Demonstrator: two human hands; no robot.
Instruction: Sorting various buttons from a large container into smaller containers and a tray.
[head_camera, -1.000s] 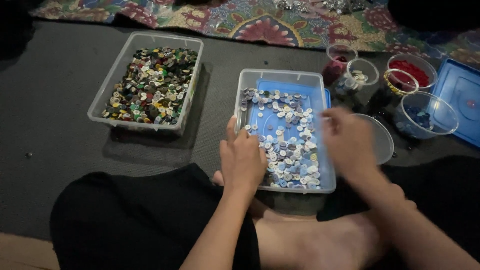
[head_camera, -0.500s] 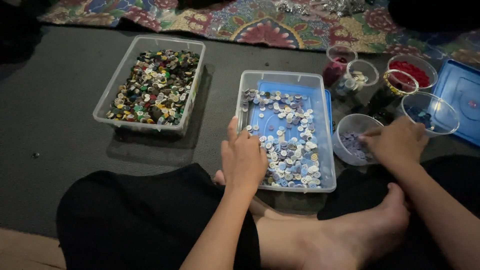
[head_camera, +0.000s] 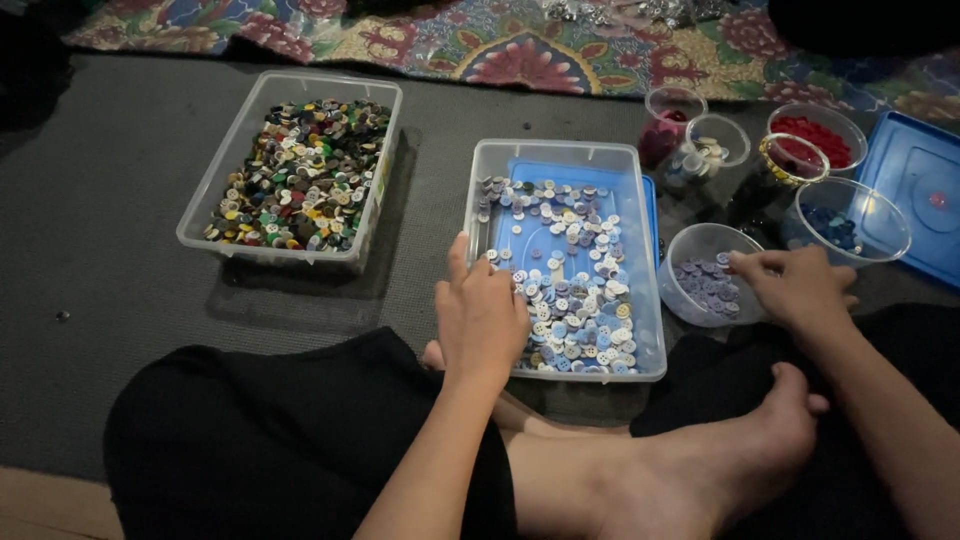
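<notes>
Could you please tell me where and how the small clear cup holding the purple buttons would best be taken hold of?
The small clear cup stands upright and open-topped, so I would grip its round side wall just under the rim, thumb against fingers. Coming from the near side looks best: the right hand is already at its right rim, while the clear tray of pale buttons crowds its left and other cups stand behind.

A grey floor mat (head_camera: 130, 260) carries two clear button trays (head_camera: 290, 170) (head_camera: 565, 260); small cups (head_camera: 705, 275) cluster toward two o'clock.
</notes>
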